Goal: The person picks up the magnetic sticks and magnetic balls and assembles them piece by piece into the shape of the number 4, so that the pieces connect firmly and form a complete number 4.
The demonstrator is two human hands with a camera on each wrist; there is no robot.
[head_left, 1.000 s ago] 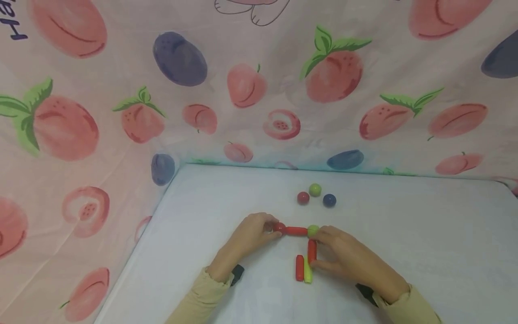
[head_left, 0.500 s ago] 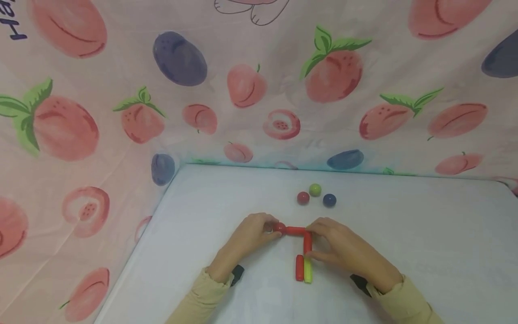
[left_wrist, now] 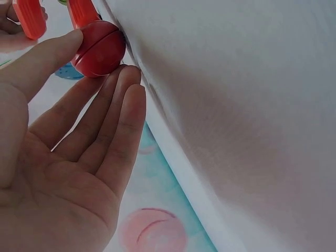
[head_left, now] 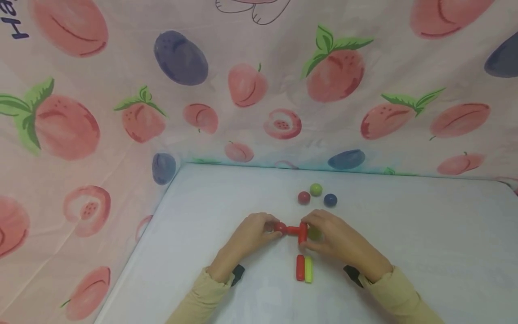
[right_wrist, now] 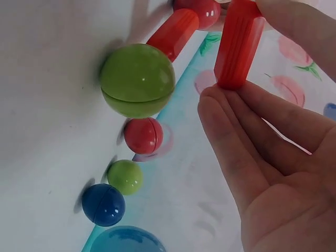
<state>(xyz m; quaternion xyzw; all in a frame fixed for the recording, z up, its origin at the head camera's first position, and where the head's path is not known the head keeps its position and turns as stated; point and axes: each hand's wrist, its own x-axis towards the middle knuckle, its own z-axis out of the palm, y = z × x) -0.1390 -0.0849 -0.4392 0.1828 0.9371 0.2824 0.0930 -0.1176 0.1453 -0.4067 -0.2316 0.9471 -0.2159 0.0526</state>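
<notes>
My left hand (head_left: pixel 256 231) pinches a glossy red ball (head_left: pixel 281 228) between thumb and fingertips; the left wrist view shows this red ball (left_wrist: pixel 100 48) with a groove round it. A red rod (right_wrist: pixel 176 32) lies joined end to end between that ball and a green ball (right_wrist: pixel 137 79). With thumb and fingers at its two ends, my right hand (head_left: pixel 337 236) grips another ridged red rod (right_wrist: pixel 239 47). In the head view this held rod (head_left: pixel 303 235) crosses over the joined rod, and the right fingers partly cover the green ball.
Beyond the hands on the white table (head_left: pixel 226 193) rest a loose red ball (head_left: pixel 304 197), a green ball (head_left: pixel 316 189) and a blue ball (head_left: pixel 330 200). Nearer lie a red rod (head_left: pixel 300 267) and a yellow-green rod (head_left: pixel 309 269), side by side. A fruit-printed cloth (head_left: pixel 279 81) hangs behind.
The right hand has carried its red rod leftward and away from the body, from beside the loose rods to over the joined rod. The left hand stays on the red ball.
</notes>
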